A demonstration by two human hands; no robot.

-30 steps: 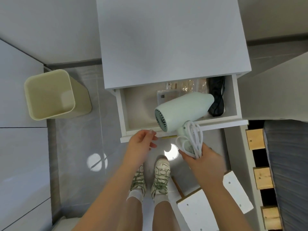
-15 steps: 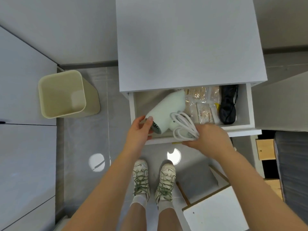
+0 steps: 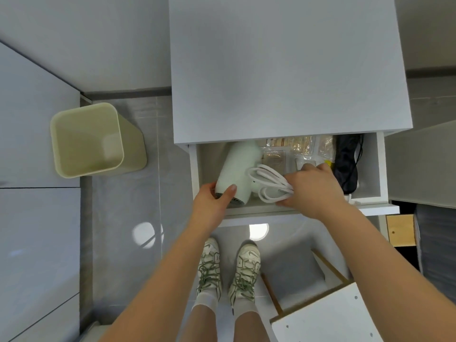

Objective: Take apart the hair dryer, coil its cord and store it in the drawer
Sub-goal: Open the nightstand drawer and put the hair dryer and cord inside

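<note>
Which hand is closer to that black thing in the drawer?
Right. The right hand holds the coiled cord just beside the black item; the left hand grips the hair dryer farther away.

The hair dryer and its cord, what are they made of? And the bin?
The hair dryer looks like smooth matte plastic, pale mint, with an even, seamless shell. Its cord seems rubbery or vinyl-coated: white, glossy, bending in soft loops. The bin is probably plastic too, cream-coloured with rounded moulded corners.
</note>
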